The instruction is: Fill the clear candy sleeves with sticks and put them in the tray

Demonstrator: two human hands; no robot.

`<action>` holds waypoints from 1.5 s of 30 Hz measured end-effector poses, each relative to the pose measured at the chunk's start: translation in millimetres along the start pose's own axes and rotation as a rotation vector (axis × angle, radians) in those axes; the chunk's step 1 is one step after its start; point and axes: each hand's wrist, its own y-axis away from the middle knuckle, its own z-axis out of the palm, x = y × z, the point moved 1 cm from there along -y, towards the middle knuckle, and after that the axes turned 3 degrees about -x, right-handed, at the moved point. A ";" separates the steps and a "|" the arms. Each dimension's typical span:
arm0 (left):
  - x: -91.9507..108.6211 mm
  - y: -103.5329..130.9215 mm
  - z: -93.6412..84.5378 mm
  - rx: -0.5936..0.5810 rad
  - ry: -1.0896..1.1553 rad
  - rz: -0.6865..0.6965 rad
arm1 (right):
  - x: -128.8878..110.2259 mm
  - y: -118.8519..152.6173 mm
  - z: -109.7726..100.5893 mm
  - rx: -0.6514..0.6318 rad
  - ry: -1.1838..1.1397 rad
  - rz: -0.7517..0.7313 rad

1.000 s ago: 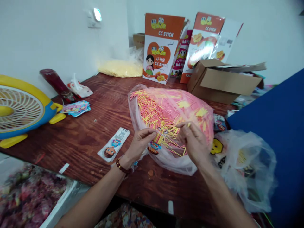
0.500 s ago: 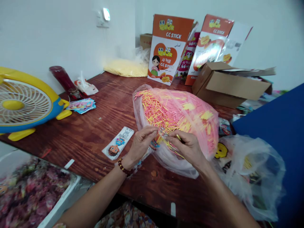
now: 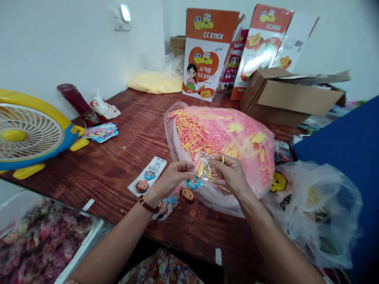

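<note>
In front of me, my left hand (image 3: 177, 175) pinches the side of a small clear printed packet (image 3: 194, 182). Pink and yellow sticks show inside it, and a cartoon face is printed at its lower end. My right hand (image 3: 232, 173) has its fingertips closed at the packet's upper edge, and a short yellow stick (image 3: 223, 159) pokes up from between its fingers. Just behind both hands lies a large clear bag (image 3: 237, 205), open and full of loose pink and yellow sticks (image 3: 194, 132). More printed packets (image 3: 168, 205) lie under my left wrist.
Left of my hands lies a flat stack of packets (image 3: 148, 175). A yellow-blue fan (image 3: 32, 130) and a white bin (image 3: 79, 248) of filled packets are at the left. Printed cartons (image 3: 204, 51) and an open cardboard box (image 3: 272, 98) stand behind; a plastic bag (image 3: 328, 213) is at right.
The packet has turned to face me, so its sticks and cartoon print now show. My left hand has shifted slightly left and down; the right fingers have risen slightly. The view has also shifted a little.
</note>
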 end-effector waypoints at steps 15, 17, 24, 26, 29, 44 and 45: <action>-2.6 6.6 1.3 0.018 -0.184 0.106 | 18.6 -4.0 5.6 -0.177 0.007 0.061; -2.8 7.9 0.9 0.023 -0.163 0.077 | 17.5 -2.6 7.5 -0.140 -0.007 0.038; -4.9 9.2 -3.9 0.020 -0.227 0.051 | 8.2 -6.1 3.3 -0.181 0.053 -0.004; -3.8 9.7 -4.2 0.023 -0.275 0.074 | 6.1 -9.8 0.6 -0.175 0.096 -0.027; -2.5 10.2 -4.3 0.030 -0.286 0.080 | 4.9 -13.2 -1.1 -0.171 0.155 -0.050; 23.6 17.2 -25.4 0.119 -0.310 0.079 | -26.1 -9.4 13.3 -0.203 0.286 -0.168; 25.0 20.8 -30.0 0.122 -0.350 0.079 | -20.2 -10.8 17.6 -0.208 0.290 -0.145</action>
